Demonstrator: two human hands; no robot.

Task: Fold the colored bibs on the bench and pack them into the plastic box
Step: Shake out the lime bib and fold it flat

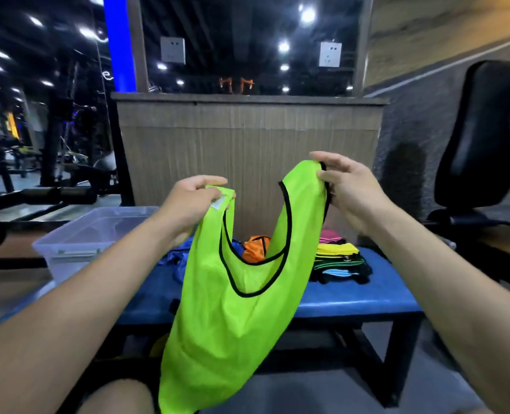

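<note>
Head view: a lime-green bib (232, 309) with black trim is held up in the air above the front edge of the blue bench (352, 300), one shoulder strap in each hand. The left strap is pinched by the left hand (188, 204), thumb and fingers closed on the fabric beside a small white label. The right strap is pinched by the right hand (349, 189), which is raised a little higher. The hands are held apart, so the neck opening is spread between them and the bib body hangs down past the bench edge, off the surface.

Behind the bib, toward the back edge of the bench, an orange bib (255, 248) and a crumpled blue bib (177, 258) are seen loose. Near the right back corner a stack of folded bibs (340, 261) is laid, pink on top at the rear, then yellow, green, light blue, black.

A clear plastic box (89, 237) is set just beside the bench's left end, lid off; its contents cannot be made out. A black padded seat (480, 135) is seen well to the right.
</note>
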